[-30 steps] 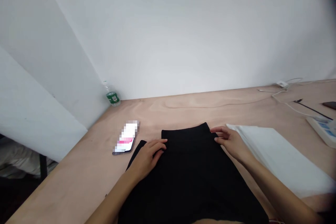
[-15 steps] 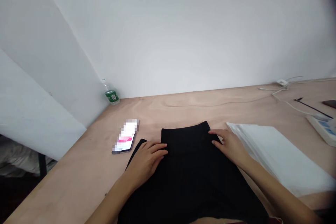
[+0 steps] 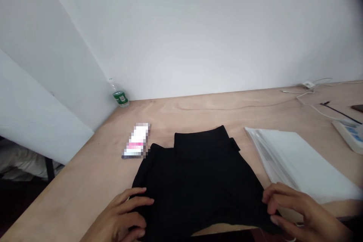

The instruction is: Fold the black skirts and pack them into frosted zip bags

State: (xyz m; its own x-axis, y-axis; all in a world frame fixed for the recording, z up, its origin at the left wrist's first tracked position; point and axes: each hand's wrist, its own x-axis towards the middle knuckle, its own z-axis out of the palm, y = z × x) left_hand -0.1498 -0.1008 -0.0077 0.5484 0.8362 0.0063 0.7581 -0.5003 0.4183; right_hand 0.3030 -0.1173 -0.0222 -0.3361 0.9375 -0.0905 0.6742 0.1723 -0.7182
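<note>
A black garment [image 3: 195, 181] lies on the wooden table in front of me, with a narrower waistband-like part at its far end and folded edges beside it. My left hand [image 3: 121, 213] rests on its near left side, two fingers stretched over the fabric and apart; the lower fingers curl near the cloth. On the opposite side, my right hand [image 3: 297, 206] has bent fingers and thumb closed at the garment's near right edge. Part of the near hem hangs at the table edge.
A phone [image 3: 137, 140] with a blurred screen lies left of the garment. Behind it stands a green-labelled bottle [image 3: 121, 98] by the wall. To the right are stacked clear plastic bags [image 3: 300, 159], a power strip [image 3: 348, 136] and white cables [image 3: 309, 92].
Both hands have moved from the garment's far end toward me, down to its near sides. They are farther apart now. The far waistband and the folds beside it are uncovered.
</note>
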